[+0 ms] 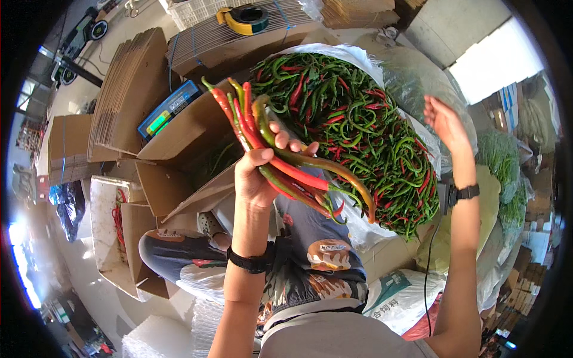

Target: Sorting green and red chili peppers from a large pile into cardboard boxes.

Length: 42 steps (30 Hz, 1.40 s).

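My left hand is closed around a bunch of long red and green chili peppers, held above my lap. Beyond it a large heap of green and red chilies lies in an opened white woven sack. To the right of the heap, my right hand is raised with nothing seen in it; its fingers are extended close to one another, thumb partly hidden. An open cardboard box stands left of my left hand, with some green chilies inside.
A digital scale with a lit display stands behind the box. Flattened cartons and a tape dispenser are further back. A white foam box with red chilies is at the left. Bagged greens lie at the right.
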Each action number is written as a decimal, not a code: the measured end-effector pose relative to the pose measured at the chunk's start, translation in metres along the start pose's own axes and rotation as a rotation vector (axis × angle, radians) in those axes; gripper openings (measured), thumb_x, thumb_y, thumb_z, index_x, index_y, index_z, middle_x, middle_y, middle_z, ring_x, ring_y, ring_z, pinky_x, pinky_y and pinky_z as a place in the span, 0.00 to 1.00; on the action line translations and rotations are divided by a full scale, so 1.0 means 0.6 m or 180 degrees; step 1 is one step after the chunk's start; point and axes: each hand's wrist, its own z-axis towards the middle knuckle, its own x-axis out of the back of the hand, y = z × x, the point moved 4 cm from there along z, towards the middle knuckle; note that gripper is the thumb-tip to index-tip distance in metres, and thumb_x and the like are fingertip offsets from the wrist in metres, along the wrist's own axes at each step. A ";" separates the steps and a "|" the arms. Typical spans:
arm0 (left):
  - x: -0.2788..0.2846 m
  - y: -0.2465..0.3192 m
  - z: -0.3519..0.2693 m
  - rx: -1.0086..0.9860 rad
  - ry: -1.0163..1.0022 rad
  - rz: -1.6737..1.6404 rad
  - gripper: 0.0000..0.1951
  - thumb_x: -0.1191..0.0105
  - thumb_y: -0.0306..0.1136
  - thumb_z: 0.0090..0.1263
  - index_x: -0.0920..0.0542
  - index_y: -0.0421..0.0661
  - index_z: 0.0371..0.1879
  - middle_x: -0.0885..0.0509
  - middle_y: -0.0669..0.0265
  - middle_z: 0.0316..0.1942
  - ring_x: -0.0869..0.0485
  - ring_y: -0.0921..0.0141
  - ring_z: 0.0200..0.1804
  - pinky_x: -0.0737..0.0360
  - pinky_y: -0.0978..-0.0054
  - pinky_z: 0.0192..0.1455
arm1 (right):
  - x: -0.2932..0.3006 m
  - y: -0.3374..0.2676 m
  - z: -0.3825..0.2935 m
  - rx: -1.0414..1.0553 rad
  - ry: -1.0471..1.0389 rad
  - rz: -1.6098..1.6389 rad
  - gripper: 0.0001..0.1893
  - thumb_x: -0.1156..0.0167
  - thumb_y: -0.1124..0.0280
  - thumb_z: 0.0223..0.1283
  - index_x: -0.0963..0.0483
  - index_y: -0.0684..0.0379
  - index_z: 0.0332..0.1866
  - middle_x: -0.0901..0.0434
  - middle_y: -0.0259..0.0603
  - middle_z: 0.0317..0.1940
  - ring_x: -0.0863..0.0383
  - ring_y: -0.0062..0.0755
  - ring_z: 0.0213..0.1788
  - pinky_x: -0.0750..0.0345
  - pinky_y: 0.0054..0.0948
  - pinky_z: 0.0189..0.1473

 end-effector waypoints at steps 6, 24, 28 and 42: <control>-0.002 0.000 0.016 0.0009 -0.0025 0.0176 0.20 0.47 0.24 0.48 0.30 0.47 0.43 0.26 0.68 0.31 0.25 0.67 0.40 0.44 0.48 0.66 | 0.084 0.139 -0.071 -0.0223 -0.0097 0.1021 0.09 0.44 0.63 0.60 0.27 0.58 0.34 0.25 0.30 0.26 0.28 0.21 0.27 0.32 0.23 0.33; -0.015 0.017 0.018 -0.0422 0.0134 0.0278 0.19 0.50 0.21 0.54 0.32 0.46 0.47 0.27 0.67 0.36 0.27 0.67 0.45 0.40 0.57 0.67 | -0.009 0.195 -0.114 -0.0603 0.0135 0.0474 0.11 0.44 0.74 0.58 0.27 0.61 0.45 0.22 0.33 0.32 0.23 0.21 0.32 0.28 0.22 0.37; -0.019 0.032 0.007 -0.0543 0.0369 0.0140 0.16 0.49 0.27 0.60 0.31 0.47 0.48 0.26 0.67 0.38 0.27 0.66 0.46 0.38 0.57 0.64 | -0.020 0.191 -0.127 -0.0627 0.0178 0.0457 0.11 0.44 0.74 0.57 0.27 0.62 0.45 0.22 0.34 0.32 0.24 0.22 0.32 0.29 0.22 0.37; -0.027 0.056 -0.024 -0.0822 0.1090 -0.0056 0.12 0.47 0.39 0.65 0.26 0.46 0.40 0.23 0.64 0.38 0.27 0.65 0.46 0.29 0.61 0.53 | -0.436 -0.079 -0.221 0.3330 -0.0843 -0.3546 0.36 0.30 0.61 0.38 0.33 0.66 0.55 0.29 0.53 0.50 0.30 0.47 0.55 0.34 0.37 0.56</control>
